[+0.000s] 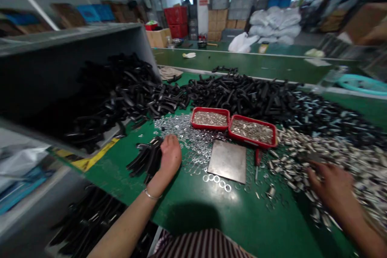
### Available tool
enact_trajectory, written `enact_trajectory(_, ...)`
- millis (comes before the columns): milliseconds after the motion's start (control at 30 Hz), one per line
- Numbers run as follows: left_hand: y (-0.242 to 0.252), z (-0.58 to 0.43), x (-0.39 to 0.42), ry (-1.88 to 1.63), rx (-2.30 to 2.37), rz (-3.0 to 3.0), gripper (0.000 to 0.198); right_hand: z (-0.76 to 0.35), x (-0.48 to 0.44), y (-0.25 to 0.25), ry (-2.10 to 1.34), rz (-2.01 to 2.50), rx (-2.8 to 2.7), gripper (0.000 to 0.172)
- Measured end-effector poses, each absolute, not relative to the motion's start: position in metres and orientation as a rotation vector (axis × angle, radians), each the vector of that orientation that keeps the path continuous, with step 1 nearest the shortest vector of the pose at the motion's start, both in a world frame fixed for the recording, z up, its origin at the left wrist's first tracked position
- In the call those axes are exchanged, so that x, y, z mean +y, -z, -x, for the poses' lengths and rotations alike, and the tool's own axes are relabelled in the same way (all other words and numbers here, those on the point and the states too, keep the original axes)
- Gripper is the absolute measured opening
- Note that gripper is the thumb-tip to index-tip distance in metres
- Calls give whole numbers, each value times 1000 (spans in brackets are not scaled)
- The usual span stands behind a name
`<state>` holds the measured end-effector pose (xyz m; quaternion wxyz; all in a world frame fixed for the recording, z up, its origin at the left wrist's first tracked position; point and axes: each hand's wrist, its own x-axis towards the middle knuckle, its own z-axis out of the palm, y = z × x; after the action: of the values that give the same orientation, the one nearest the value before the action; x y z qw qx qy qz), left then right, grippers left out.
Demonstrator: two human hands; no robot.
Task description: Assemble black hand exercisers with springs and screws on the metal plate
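My left hand [171, 155] rests on the green table, its fingers curled against a small bundle of curved black handles [146, 159]; the fingertips are partly hidden. Over at the right, my right hand [332, 181] reaches over a heap of small shiny metal sleeves [356, 157], thumb and fingers apart and somewhat blurred. A dark greyish shape [316, 156] lies by its fingertips, too unclear to name. Between the hands sits a square metal plate [228, 161], with several flat washers [216, 178] in a row along its front edge.
Two red trays [254, 143] of small metal pieces stand behind the plate. Loose washers [187, 133] spread left of them. A red-handled screwdriver [257, 157] lies to the right. Black handles [236, 92] heap at the back and spill from a grey bin [145, 48] at left.
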<state>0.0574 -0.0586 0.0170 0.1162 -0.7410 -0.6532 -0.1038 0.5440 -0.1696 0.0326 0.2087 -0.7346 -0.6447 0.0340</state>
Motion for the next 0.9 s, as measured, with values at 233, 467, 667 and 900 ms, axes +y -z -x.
enact_trajectory(233,25,-68,-45,146,-1753,2457,38,-509,-137,-5,-213,2075,-1786,29)
enact_trajectory(467,23,-63,-40,238,-1824,2485,37,-492,-95,4,-340,2106,-1559,11)
enact_trajectory(667,21,-59,-21,238,-2067,2500,30,-502,-99,-22,-581,1899,-1317,36)
enact_trajectory(900,14,-56,-14,506,-2109,2606,13,-459,-130,-33,-1295,1241,-752,32)
